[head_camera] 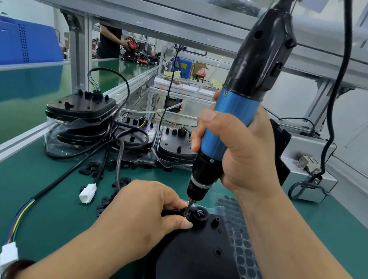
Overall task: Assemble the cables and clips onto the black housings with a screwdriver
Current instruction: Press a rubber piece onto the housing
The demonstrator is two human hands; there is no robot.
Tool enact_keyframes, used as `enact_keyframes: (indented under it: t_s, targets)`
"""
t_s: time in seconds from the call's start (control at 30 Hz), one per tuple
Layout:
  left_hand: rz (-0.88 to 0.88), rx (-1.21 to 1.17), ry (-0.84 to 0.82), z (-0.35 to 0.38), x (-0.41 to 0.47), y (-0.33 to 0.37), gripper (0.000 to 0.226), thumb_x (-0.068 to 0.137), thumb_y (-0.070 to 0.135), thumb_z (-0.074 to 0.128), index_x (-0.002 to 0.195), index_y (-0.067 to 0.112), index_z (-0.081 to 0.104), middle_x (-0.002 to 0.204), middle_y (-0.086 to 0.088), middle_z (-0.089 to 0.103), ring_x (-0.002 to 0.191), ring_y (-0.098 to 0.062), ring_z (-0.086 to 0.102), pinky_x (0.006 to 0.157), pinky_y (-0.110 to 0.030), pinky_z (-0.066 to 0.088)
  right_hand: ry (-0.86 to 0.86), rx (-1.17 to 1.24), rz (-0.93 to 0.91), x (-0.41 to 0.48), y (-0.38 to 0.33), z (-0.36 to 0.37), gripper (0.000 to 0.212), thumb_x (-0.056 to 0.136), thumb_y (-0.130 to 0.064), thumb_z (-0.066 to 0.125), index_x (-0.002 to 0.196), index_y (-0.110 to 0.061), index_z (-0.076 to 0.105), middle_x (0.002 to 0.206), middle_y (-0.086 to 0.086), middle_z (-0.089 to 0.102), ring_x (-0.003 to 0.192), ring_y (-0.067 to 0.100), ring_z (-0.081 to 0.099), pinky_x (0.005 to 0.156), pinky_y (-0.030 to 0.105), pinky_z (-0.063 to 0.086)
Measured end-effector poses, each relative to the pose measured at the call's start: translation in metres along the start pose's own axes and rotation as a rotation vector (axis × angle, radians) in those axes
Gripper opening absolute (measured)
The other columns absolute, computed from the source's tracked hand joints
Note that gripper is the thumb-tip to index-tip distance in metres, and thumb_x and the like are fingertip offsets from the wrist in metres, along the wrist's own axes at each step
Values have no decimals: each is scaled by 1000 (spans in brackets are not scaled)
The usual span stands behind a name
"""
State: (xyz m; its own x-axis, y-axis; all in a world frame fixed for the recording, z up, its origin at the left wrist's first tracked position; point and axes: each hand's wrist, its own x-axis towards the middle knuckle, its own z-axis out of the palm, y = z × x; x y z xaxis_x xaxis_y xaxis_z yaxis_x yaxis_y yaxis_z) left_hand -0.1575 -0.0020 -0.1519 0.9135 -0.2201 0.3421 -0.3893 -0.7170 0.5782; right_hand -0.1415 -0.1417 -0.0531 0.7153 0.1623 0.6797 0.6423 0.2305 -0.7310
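Black housing (200,264) near on green table (58,212), left hand (143,213) pinching cable clip (198,213), right hand (239,150) gripping electric screwdriver (235,108), bit on clip.

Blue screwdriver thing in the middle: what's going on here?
A person is fastening a part onto a black housing on the green bench. Their right hand grips the electric screwdriver upright, with its bit down at the housing's far edge. There the left hand pinches what looks like a small black clip in place. More housings with cables are stacked behind, and loose clips lie scattered on the bench.
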Motion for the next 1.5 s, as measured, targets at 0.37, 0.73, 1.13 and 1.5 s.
enact_keyframes:
  t_s: [0.37,0.73,1.13,1.5]
  targets:
    - [59,22,-12,-2,-2,-4,40,68,62,72,106,51,65,85,32,61,88,15,54,83,-8,44,221,-79,-70,9,-35,-30,31,77,-13,65,102,-20,48,66,10,49,47,24,51,50,30,46]
    - [138,106,-69,-3,4,1,32,71,70,58,97,53,63,86,24,57,82,5,53,75,-23,47,524,-416,459,-34,-31,-145,39,80,-21,75,106,-18,46,62,10,54,41,19,52,43,30,47]
    - [132,101,-109,-27,0,-5,11,78,54,65,87,55,58,96,40,58,96,19,52,80,-1,38,678,-374,547,-57,-9,-171,63,60,-39,83,110,-26,47,87,10,52,45,19,61,48,33,53]
    - [269,183,-316,-27,13,-3,15,93,39,52,91,54,49,93,24,51,92,8,48,82,-11,39,669,-296,532,-61,2,-182,30,78,-37,75,97,-18,63,78,4,63,58,19,68,64,37,56]
